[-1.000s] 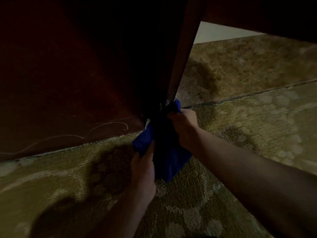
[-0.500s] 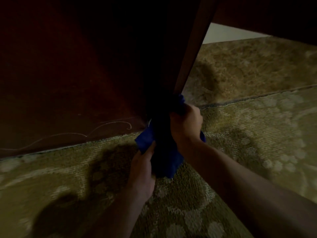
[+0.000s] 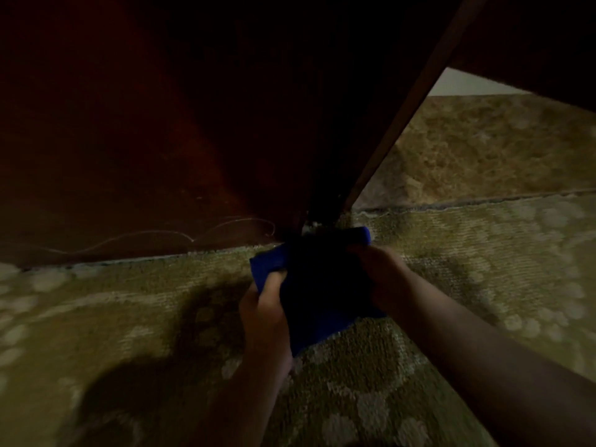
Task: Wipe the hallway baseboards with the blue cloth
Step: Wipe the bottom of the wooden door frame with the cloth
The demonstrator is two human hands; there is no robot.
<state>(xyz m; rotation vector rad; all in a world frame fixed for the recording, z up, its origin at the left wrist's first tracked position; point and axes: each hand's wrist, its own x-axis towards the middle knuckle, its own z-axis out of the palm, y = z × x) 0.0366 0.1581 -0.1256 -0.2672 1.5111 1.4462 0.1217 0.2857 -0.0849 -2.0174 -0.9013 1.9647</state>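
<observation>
Down at the foot of the dark wooden corner post (image 3: 325,201), the blue cloth (image 3: 316,285) is bunched right against the wood, low on the patterned carpet (image 3: 483,269). Left hand (image 3: 267,314) grips the cloth's left edge, thumb on top and fingers curled round it. Right hand (image 3: 380,275) clutches the cloth's right side, fingers wrapped into the fabric. Beside them, pale scratches run along the dark wood panel (image 3: 129,188)

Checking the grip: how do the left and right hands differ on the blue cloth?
The left hand holds the blue cloth nearer the camera at its left edge; the right hand holds its right side, closer to the dark wood corner. Both grip it.
</observation>
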